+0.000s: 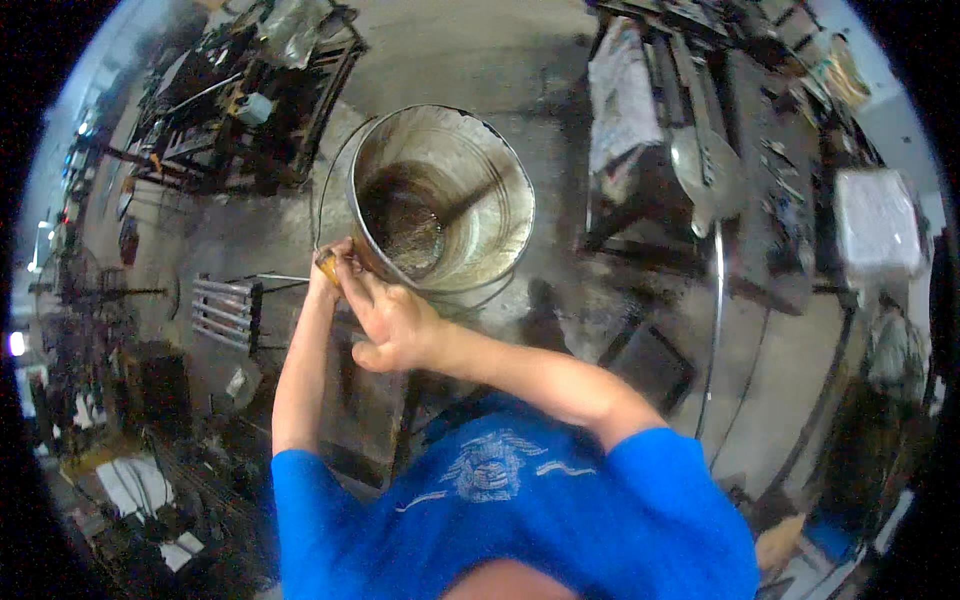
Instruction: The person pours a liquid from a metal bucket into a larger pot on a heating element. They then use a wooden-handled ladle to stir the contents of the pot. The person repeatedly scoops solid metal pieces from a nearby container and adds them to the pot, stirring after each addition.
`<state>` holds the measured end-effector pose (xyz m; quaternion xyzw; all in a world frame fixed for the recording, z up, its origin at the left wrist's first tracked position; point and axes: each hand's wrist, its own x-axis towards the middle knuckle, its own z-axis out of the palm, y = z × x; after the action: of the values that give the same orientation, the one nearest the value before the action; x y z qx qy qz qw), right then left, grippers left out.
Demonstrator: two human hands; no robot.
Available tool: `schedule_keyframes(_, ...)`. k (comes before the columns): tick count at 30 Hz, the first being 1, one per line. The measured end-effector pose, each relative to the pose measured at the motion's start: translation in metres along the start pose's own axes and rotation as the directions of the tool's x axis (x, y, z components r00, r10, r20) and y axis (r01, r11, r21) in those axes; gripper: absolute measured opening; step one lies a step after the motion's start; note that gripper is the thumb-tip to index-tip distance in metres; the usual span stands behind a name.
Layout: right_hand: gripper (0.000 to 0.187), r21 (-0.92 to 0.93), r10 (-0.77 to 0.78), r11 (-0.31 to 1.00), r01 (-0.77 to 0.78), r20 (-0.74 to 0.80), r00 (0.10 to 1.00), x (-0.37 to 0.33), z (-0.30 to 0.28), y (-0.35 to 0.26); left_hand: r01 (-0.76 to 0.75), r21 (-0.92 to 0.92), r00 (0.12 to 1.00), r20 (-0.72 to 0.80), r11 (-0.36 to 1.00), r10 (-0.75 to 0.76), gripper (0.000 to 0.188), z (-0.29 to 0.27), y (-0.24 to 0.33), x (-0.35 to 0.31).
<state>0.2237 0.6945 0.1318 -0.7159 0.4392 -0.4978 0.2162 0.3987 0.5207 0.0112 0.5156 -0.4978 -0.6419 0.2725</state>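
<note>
A large metal bucket (490,180) with dark residue at its bottom is tilted toward me over the concrete floor. Its thin wire bail (335,175) arcs along the left side. My left hand (327,272) is closed on a small brownish grip at the lower end of that bail, beside the bucket's near-left rim. Right below it, my right hand (392,322) presses against the bucket's outer wall under the near rim, fingers curled on the metal. Both forearms reach up from my blue shirt.
A dark metal rack (250,110) with clutter stands at the upper left. A small metal grate (225,312) lies on the floor to the left. A long workbench (770,200) with tools, a white cloth and a white box runs along the right.
</note>
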Motion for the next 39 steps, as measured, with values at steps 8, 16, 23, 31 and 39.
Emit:
schedule_keyframes(8,0.087,0.139,0.14,0.963,-0.229,0.467,0.873,0.009,-0.055,0.054,0.187,-0.053,0.977,-0.098,0.981,-0.191,0.019,0.064,-0.02,0.009)
schedule_keyframes(16,0.077,0.586,0.332,0.761,-0.277,0.015,0.943,0.068,-0.096,0.155,0.257,-0.197,0.893,-0.327,0.946,-0.311,0.021,0.08,0.005,0.037)
schedule_keyframes(23,0.057,0.81,0.61,0.486,-0.329,-0.044,0.791,0.077,-0.103,0.227,0.28,-0.029,0.828,-0.499,0.959,-0.257,0.019,0.06,0.011,0.04)
schedule_keyframes(31,0.024,0.688,0.85,0.391,-0.611,-0.014,0.527,0.005,-0.002,0.404,0.077,0.805,0.941,-0.254,0.588,0.225,0.027,0.158,0.023,0.184)
schedule_keyframes(39,0.008,0.769,0.98,-0.066,-0.636,0.17,0.103,-0.081,0.026,0.584,-0.175,0.93,0.936,0.056,0.324,0.347,0.019,0.29,-0.125,0.303)
